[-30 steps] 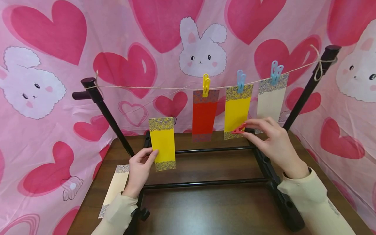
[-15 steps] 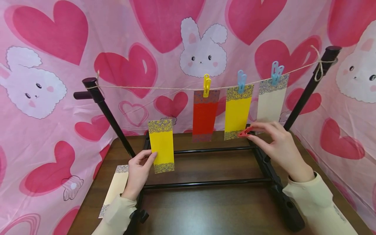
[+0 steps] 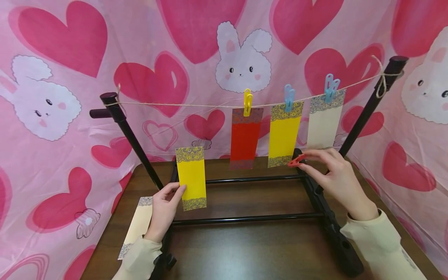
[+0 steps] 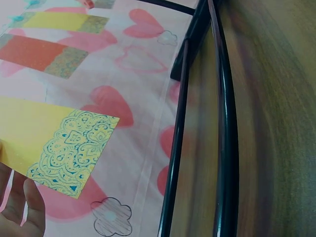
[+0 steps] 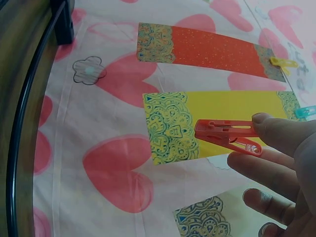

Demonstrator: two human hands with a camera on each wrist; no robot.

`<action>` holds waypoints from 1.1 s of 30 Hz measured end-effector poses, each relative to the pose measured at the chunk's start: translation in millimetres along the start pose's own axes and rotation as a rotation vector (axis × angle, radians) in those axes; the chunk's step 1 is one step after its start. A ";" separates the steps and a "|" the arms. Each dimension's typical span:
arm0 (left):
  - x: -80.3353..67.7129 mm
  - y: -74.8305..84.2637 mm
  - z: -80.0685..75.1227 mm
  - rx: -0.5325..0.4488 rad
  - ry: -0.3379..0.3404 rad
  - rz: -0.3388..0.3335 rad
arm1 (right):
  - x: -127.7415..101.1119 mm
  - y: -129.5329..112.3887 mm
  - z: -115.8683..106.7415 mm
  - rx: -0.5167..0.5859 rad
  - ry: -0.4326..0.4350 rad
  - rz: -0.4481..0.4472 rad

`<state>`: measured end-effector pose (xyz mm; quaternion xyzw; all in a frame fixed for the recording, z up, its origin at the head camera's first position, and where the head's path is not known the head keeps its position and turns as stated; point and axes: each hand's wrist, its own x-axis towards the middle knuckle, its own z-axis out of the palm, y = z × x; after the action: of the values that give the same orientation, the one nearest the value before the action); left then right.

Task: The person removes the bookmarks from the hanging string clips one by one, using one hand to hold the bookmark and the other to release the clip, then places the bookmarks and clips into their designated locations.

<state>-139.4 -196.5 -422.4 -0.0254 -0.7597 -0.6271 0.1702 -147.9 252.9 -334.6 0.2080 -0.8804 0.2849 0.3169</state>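
My left hand (image 3: 165,208) pinches the left edge of a yellow card (image 3: 193,177) with patterned bands at both ends, held upright below the string. In the left wrist view the patterned lower end of the yellow card (image 4: 74,148) shows large. Between thumb and fingers of my right hand (image 3: 337,179) is a red clothespin (image 3: 296,160); its handles are pinched in the right wrist view, where the red clothespin (image 5: 224,132) appears in front of a hanging yellow card (image 5: 232,103). On the string (image 3: 182,105) hang a red card (image 3: 246,140), a yellow card (image 3: 285,132) and a cream card (image 3: 323,126).
A yellow clothespin (image 3: 247,103) and two blue clothespins (image 3: 289,98) grip the hanging cards. Black posts (image 3: 133,144) carry the string, with crossbars (image 3: 245,219) below. Another cream card (image 3: 138,223) lies on the brown table (image 3: 252,249) at left, partly behind the left hand.
My left hand has lowered the yellow card slightly and shifted it a little left. My right hand has drawn the red clothespin right and slightly down, off the hanging yellow card's lower end.
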 end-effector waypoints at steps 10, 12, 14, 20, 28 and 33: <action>-1.6 -6.6 -1.9 0.002 0.024 0.017 | -7.2 7.7 -0.3 -0.030 -0.006 0.029; -2.0 -7.8 -2.5 0.005 0.026 0.017 | -9.0 9.5 -0.6 -0.032 -0.009 0.040; -2.7 -8.2 -3.2 0.007 0.026 0.020 | -10.7 11.6 -1.0 -0.032 -0.011 0.052; -5.0 -10.1 -4.9 0.022 0.036 0.031 | -15.7 18.0 -3.5 -0.037 -0.006 0.073; -6.4 -12.5 -6.0 0.021 0.052 0.025 | -23.1 24.9 -7.7 -0.047 -0.012 0.125; -7.6 -12.3 -6.8 0.026 0.049 0.004 | -27.5 29.8 -9.0 -0.050 -0.009 0.141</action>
<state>-133.8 -204.3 -435.2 -0.0093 -0.7632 -0.6175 0.1904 -140.6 286.1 -358.5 0.1388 -0.9011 0.2837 0.2971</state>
